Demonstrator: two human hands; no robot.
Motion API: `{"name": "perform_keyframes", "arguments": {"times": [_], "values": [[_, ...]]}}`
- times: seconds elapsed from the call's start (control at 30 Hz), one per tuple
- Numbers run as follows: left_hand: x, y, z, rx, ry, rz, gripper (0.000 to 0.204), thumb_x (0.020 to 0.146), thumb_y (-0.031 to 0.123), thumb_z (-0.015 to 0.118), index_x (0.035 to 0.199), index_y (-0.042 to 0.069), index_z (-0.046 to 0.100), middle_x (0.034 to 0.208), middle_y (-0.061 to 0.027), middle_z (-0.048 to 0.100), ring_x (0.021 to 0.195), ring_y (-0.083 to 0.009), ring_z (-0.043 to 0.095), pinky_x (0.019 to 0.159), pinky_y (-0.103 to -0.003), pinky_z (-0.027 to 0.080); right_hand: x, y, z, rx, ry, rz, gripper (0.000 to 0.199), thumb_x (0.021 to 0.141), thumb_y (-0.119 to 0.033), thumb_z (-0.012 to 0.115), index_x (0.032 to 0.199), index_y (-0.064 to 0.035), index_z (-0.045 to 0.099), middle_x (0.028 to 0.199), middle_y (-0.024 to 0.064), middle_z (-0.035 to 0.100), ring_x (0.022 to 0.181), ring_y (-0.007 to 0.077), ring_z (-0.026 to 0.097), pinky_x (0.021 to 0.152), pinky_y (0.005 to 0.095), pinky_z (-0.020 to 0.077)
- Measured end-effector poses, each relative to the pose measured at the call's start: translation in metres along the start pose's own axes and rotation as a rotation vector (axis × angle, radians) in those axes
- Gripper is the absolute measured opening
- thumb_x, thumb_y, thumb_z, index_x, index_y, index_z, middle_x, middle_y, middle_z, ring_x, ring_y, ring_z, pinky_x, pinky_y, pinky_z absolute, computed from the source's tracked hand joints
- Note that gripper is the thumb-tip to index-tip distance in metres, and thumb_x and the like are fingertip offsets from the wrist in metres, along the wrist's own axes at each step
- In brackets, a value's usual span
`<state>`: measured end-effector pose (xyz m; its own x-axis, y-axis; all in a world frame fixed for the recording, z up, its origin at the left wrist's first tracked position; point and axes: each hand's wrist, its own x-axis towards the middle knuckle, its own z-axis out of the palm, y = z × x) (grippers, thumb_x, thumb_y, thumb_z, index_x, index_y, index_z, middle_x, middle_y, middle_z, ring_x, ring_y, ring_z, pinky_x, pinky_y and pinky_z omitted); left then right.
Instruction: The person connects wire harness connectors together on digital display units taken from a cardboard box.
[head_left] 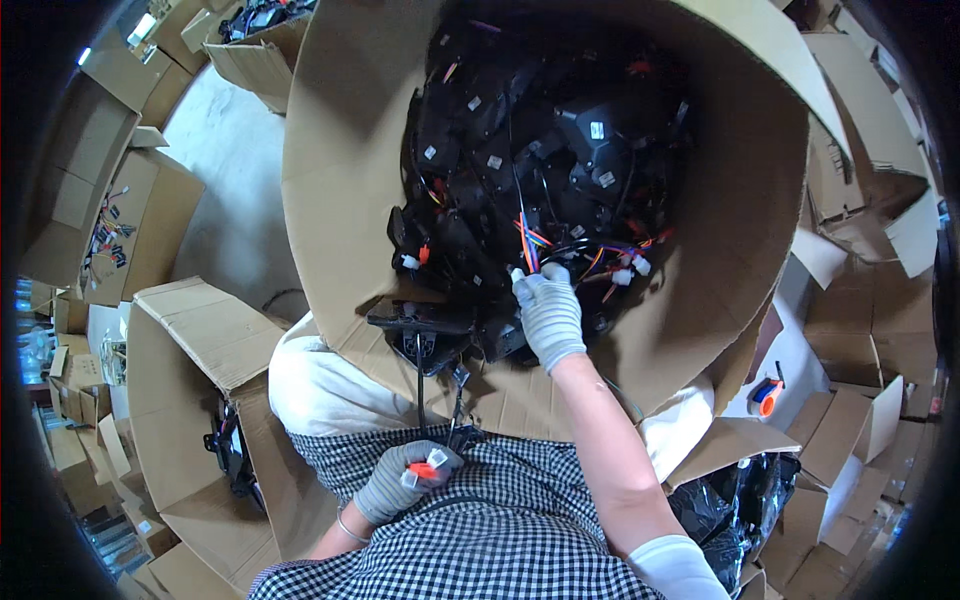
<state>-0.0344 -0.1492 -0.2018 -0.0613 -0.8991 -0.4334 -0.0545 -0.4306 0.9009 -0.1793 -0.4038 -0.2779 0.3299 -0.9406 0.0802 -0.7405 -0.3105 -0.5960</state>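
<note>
In front of me is a large open cardboard box [345,160], holding a heap of black plastic parts [560,150] with small white labels, cables and connectors. My right hand [550,315], in a grey-white glove, reaches into it, fingers closed on a bundle of coloured wires [529,245]. White connectors [622,276] lie just right of those fingers. Near my lap, my gloved left hand [405,480] is closed round a cable end with an orange connector [423,469] and white ones. A black cable [420,385] runs from there up to a black plastic part [425,322] at the box's near edge.
To the left stands an open carton [165,400] with a black part inside. Farther left, a carton [150,225] has loose wired connectors on it. An orange round object [768,398] lies at right, above black plastic wrapping [735,510]. More cartons [865,330] crowd the right side.
</note>
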Motion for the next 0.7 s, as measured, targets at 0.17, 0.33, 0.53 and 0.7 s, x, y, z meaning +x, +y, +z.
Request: {"name": "perform_keyframes", "arguments": {"times": [0.17,0.33,0.53,0.7], "values": [[0.0,0.013,-0.008,0.241,0.028,0.502,0.018,0.077,0.017,0.067,0.094,0.009,0.065,0.094,-0.0041,0.067,0.09,-0.0173,0.062,0.093,-0.036,0.042,-0.03,-0.037,-0.035,0.019,0.062,-0.146,0.017,0.084,-0.02,0.057,0.075,-0.006,0.06,0.082,0.0149,0.057,0.073,0.0321,0.058,0.064,0.0429,0.0469],[0.02,0.018,0.001,0.058,0.317,0.624,0.022,0.073,0.015,0.068,0.094,0.011,0.063,0.096,-0.0087,0.066,0.097,-0.0227,0.061,0.102,-0.045,0.031,-0.099,-0.075,-0.091,0.147,-0.095,-0.448,0.014,0.079,-0.016,0.061,0.077,-0.0028,0.06,0.084,0.0155,0.057,0.074,0.0324,0.057,0.063,0.0418,0.0475],[0.058,0.059,0.015,0.292,-0.026,0.761,0.034,0.078,0.025,0.064,0.107,0.01,0.057,0.111,-0.0104,0.06,0.104,-0.03,0.056,0.093,-0.041,0.04,-0.14,-0.078,-0.112,0.4,-0.359,-0.457,0.017,0.078,-0.014,0.063,0.092,-0.0037,0.062,0.096,0.0147,0.058,0.085,0.0318,0.058,0.074,0.0393,0.0481],[0.046,0.054,0.006,0.37,-0.058,0.603,0.043,0.081,0.036,0.061,0.111,0.005,0.06,0.087,-0.0106,0.064,0.079,-0.0284,0.061,0.071,-0.036,0.046,-0.155,-0.057,-0.12,0.688,-0.405,-0.202,0.033,0.09,-0.03,0.051,0.096,-0.0003,0.062,0.105,0.0147,0.057,0.094,0.0292,0.055,0.085,0.0345,0.044]]}}
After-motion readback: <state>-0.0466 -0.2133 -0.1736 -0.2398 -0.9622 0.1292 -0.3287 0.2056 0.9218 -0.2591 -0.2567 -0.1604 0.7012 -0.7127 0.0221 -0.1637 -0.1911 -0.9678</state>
